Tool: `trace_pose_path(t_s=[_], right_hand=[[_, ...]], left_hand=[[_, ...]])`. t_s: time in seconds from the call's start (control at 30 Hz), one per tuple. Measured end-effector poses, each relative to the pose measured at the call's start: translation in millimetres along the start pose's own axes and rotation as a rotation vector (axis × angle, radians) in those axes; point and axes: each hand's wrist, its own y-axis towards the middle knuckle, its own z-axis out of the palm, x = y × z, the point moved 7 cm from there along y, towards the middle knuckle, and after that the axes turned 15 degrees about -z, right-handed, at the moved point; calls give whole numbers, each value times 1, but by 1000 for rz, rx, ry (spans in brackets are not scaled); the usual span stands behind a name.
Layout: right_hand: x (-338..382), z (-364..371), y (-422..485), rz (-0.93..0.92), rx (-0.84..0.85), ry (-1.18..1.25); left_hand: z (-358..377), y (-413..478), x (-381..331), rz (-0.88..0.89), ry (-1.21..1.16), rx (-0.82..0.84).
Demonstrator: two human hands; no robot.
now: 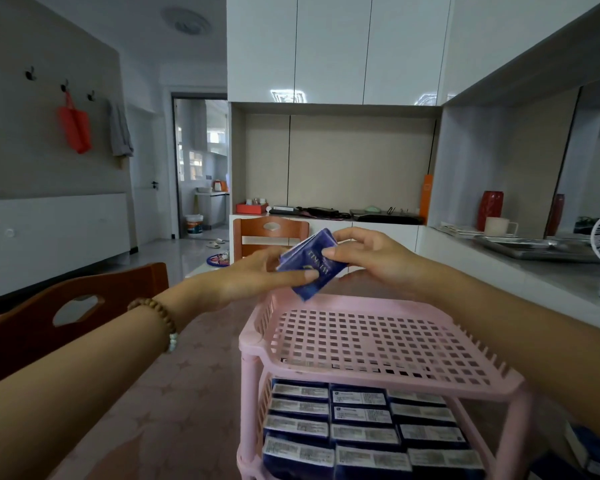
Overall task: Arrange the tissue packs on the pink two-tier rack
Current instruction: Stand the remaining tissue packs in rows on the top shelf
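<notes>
Head view: both hands meet above the far edge of the pink two-tier rack (378, 384), holding one blue tissue pack (309, 268) tilted in the air just over the rack's back rim. The left hand (257, 271) pinches the pack's lower end, thumb laid along its face; its other fingers are hidden behind the pack. The right hand (368, 254) grips the upper end, thumb pressed on the printed face and fingers curled over the top edge. The print on the pack is too blurred to read.

On the lower tier, stacked tissue packs (361, 420) lie in close rows with white labels up. Their back rows are partly screened by the upper tier's grid (371, 341), and the front row is cut off by the frame's bottom edge. More blue packs (589, 448) on the bench (174, 393) show only in part at the lower right, behind the right forearm.
</notes>
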Motion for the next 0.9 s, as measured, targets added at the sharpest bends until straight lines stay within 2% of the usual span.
trace_pose_path(t_s=[0.07, 0.13, 0.23, 0.57, 0.9], right_hand=[[5, 2, 1, -53, 46, -162], [5, 5, 2, -74, 75, -224], [-2, 14, 2, -62, 132, -258], [-18, 11, -12, 67, 297, -360], [-26, 14, -10, 65, 304, -385]], left_hand=[[-7, 1, 4, -4, -51, -64], [-10, 2, 9, -23, -49, -75], [-2, 6, 15, -33, 41, -51], [-9, 8, 18, -18, 130, -137], [-6, 9, 23, -38, 131, -117]])
